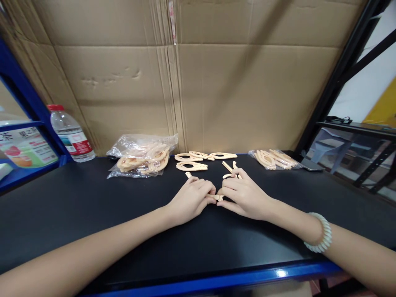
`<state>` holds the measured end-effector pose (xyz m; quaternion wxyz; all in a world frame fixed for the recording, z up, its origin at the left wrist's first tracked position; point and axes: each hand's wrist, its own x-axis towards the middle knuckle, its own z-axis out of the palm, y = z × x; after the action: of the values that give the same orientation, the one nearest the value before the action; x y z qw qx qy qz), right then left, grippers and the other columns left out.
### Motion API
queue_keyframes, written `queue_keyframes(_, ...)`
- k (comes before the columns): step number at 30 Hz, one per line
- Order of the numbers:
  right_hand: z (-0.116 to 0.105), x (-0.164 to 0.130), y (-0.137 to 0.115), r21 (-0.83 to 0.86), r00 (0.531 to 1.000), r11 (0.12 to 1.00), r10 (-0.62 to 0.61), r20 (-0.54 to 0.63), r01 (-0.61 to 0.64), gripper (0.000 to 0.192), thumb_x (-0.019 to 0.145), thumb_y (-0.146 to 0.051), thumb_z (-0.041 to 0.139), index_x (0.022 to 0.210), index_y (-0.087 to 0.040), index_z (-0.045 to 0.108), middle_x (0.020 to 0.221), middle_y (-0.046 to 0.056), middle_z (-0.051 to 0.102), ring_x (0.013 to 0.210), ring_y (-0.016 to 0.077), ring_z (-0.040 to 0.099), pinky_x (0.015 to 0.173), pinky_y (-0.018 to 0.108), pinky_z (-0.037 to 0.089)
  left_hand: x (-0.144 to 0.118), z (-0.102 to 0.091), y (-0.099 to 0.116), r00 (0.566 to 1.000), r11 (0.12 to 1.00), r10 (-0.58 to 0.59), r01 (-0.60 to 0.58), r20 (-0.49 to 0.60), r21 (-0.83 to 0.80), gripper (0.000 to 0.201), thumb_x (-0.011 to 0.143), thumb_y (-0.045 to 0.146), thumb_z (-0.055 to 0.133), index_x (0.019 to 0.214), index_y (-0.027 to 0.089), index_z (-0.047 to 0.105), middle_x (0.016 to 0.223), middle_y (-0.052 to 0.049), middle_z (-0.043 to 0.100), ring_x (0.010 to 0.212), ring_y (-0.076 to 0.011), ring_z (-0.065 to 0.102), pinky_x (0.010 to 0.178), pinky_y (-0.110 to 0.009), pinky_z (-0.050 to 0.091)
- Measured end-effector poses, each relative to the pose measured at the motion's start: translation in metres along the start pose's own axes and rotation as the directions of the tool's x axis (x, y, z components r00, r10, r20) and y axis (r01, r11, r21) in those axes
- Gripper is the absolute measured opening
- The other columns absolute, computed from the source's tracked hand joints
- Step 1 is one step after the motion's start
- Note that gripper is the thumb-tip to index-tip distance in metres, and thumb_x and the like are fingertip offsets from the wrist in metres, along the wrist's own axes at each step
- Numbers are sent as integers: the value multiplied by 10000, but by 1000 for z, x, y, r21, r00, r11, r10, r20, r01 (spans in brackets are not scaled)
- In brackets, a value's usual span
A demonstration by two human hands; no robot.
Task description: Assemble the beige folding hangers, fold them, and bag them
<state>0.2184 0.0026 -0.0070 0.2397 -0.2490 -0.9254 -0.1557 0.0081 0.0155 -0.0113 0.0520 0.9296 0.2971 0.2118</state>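
Both my hands meet over the black table, pinching a beige plastic folding hanger (pixel 219 198) between them. My left hand (pixel 194 196) is closed on its left side, and one end of a beige piece pokes out above the knuckles. My right hand (pixel 246 194) is closed at the joint, its thumb and fingertips close to the left ones. More beige arms (pixel 228 166) stick out beyond the right fingers; whether they belong to the held hanger I cannot tell. Much of the hanger is hidden by my fingers. Several folded hangers (pixel 192 166) lie just beyond my hands.
A clear plastic bag of hangers (pixel 142 161) lies at the back left, and a smaller bag (pixel 274 159) at the back right beside a dark flat phone-like object (pixel 312 165). A water bottle (pixel 72 136) stands far left. Cardboard (pixel 247 90) walls the back; the table has a blue front edge (pixel 216 286).
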Motion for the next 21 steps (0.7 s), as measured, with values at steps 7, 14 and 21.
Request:
queue_keyframes(7,0,0,1,286,993,952,95,69,-110,205,926,-315,525,820,-186,644,725,-9,619,693,132,536,839,348,307,-2,0,1,996,993,92,-93,8,79,137,922,147,437,803,190,490,769,17,603,739,-150,543,823,-328,332)
queue_keyframes(14,0,3,-1,480,973,847,209,97,-230,236,902,-339,554,787,-172,674,662,-9,603,625,119,516,712,306,354,-4,1,0,975,976,194,-181,-105,123,166,891,84,432,782,182,509,729,14,600,703,-136,523,802,-312,348)
queue_keyframes(21,3,-4,30,360,952,893,303,-40,-269,185,923,-338,530,946,-209,661,834,34,646,867,190,552,891,388,360,-4,-4,6,930,921,365,-353,-49,162,187,952,148,411,824,180,544,821,-25,651,776,-142,564,853,-311,375)
